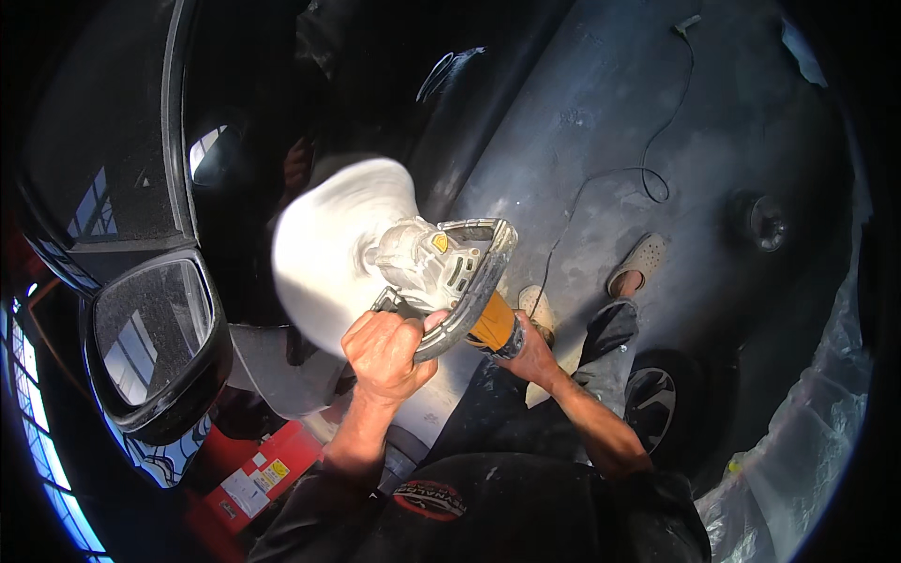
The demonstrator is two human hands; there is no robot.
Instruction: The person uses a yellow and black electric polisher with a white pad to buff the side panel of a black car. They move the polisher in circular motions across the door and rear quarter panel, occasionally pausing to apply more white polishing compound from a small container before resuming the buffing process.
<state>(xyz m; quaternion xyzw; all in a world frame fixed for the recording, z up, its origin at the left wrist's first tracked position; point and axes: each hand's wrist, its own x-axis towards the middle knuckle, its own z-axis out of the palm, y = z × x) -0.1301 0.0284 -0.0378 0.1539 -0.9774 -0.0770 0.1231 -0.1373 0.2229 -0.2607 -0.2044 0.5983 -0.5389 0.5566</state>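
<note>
Both my hands hold a rotary polisher point(420, 261) with a grey, dust-coated head and a yellow body. Fingers of my left hand point(385, 355) wrap round its loop-shaped front handle. My right hand point(531, 353) grips the dark rear end of the yellow body. A wide white polishing pad point(324, 246) faces the side of a glossy black car point(249, 113), smeared as if spinning. The pad lies against or very close to the car's side; exactly where it touches is hidden. The car's side mirror point(155, 338), dusty on its glass, is left of the pad.
A thin black cord point(593, 174) loops across the dusty grey floor point(526, 178) past my light clogs point(640, 263). A red box-like object point(267, 474) with labels is at lower left. Clear plastic sheeting point(798, 460) hangs at right, near a dark wheel point(649, 405).
</note>
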